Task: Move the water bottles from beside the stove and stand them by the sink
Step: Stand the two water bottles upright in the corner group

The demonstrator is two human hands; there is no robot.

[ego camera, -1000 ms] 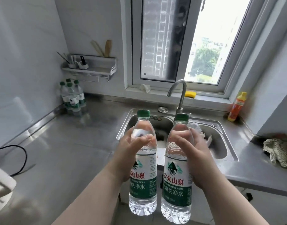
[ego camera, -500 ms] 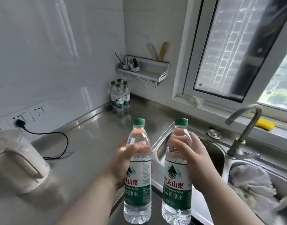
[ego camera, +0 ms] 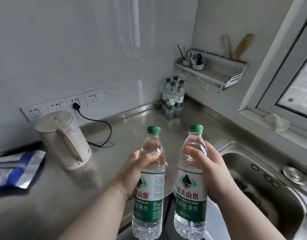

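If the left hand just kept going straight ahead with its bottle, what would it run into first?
Probably nothing soon: ahead of the left hand and its bottle lies bare steel counter. Farther on stands the cluster of bottles in the corner, though depth is hard to judge.

water bottles: 6 | kettle: 1 | foil pouch: 1 | wall sockets: 4

Soft daylight from the window (right), dim wall, wide-angle edge warp.
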